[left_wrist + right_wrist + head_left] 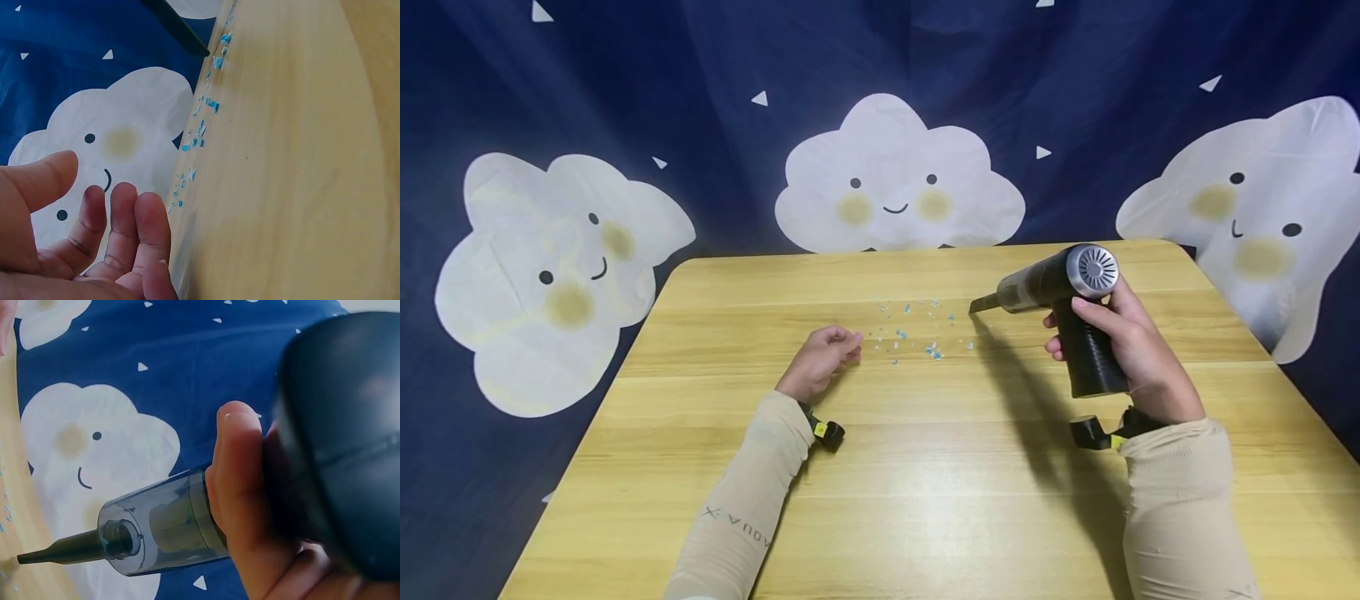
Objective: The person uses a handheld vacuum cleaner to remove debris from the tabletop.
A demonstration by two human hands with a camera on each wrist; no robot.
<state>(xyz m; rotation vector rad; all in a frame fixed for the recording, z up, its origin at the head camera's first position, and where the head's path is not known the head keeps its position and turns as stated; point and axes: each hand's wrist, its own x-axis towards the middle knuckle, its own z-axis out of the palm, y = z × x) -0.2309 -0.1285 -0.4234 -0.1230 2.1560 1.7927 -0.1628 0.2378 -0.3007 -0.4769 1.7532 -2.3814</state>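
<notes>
A black handheld vacuum cleaner (1086,350) is gripped round its handle by my right hand (1150,358), in the air above the table. Its narrow nozzle (985,304) points left and down, its tip close to scattered blue and white paper scraps (934,352). In the right wrist view the clear dust chamber (165,525) shows behind the nozzle. My left hand (822,362) is just left of the scraps and holds nothing. Its fingers are loosely bent and the thumb stands apart from them in the left wrist view, where the scraps (212,106) lie beyond.
The wooden table (880,467) fills the lower view, with its far edge against a dark blue curtain (715,50) printed with smiling clouds. The vacuum's shadow falls across the tabletop. A small black camera is strapped to each wrist.
</notes>
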